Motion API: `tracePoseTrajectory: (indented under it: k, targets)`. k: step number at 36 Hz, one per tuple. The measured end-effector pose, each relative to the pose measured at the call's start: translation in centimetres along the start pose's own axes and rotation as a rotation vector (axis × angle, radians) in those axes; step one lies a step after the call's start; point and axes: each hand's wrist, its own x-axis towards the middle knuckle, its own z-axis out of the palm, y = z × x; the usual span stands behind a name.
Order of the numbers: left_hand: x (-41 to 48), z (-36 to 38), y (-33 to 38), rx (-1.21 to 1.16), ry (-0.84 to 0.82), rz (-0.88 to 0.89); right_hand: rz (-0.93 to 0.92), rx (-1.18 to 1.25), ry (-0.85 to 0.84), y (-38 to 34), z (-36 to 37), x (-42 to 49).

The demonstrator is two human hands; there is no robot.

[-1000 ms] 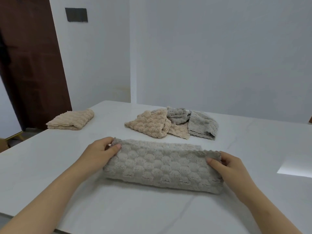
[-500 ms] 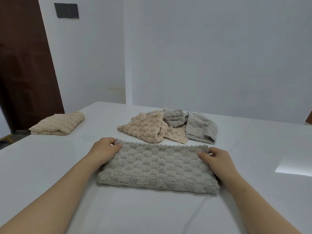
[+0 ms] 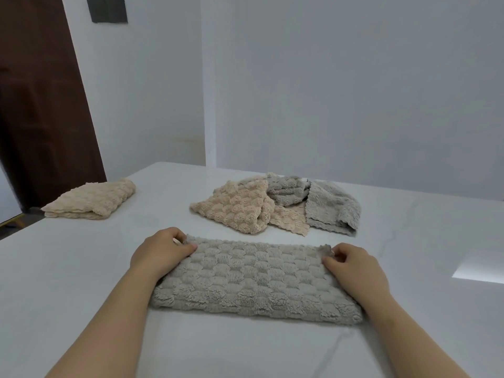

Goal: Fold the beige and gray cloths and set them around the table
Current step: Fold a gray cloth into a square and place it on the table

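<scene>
With the left hand [image 3: 161,249] and right hand [image 3: 351,264] each pinching a far corner of the gray cloth [image 3: 253,282], its layered edges should be squared before pressing flat.

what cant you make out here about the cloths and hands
Head view, the only one:
How many cloths the pile holds: they overlap.
How many layers the gray cloth has: its top layer covers them.
Most fingertips of the left hand and right hand: curled behind the cloth's far corners.
Right side of the table: cut off by the frame edge.
</scene>
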Motion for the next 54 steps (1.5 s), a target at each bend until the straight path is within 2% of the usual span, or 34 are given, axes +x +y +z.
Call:
tracePoseTrajectory:
  k: [9,13,17,22,26,29,35,40,46,54]
  targets:
    - [-0.6,1.0,0.9,0.271,0.026,0.054,-0.03,-0.068,0.024,0.2,0.5,0.2]
    - [-0.6,1.1,0.9,0.242,0.021,0.078,-0.051,-0.108,-0.025,-0.1,0.5,0.3]
    - [-0.6,1.2,0.8,0.091,0.072,0.112,-0.067,-0.084,-0.027,-0.1,0.6,0.4]
    - [-0.8,0.9,1.1,-0.357,0.098,0.105,-0.084,0.166,-0.033,-0.2,0.4,0.3]
    - [-1.4,0.1,1.5,-0.639,0.026,0.136,-0.022,0.565,-0.023,-0.5,-0.1,0.0]
    - [-1.8,-0.4,1.7,-0.685,0.035,0.177,0.051,0.829,-0.056,-0.8,-0.4,-0.1]
    - [-1.7,-0.4,1.6,-0.831,0.109,0.119,0.124,1.091,-0.026,-1.0,-1.0,0.1]
    - [-1.8,-0.5,2.3,-0.92,0.227,0.157,0.133,1.288,-0.043,-1.1,-1.6,0.1]
    - [-1.8,-0.9,2.7,-1.031,0.311,0.185,0.092,1.418,-0.106,-1.8,-2.3,0.2]
    - [-2.1,-1.7,2.6,-0.971,0.371,0.189,0.053,1.398,-0.135,-2.3,-2.8,0.1]
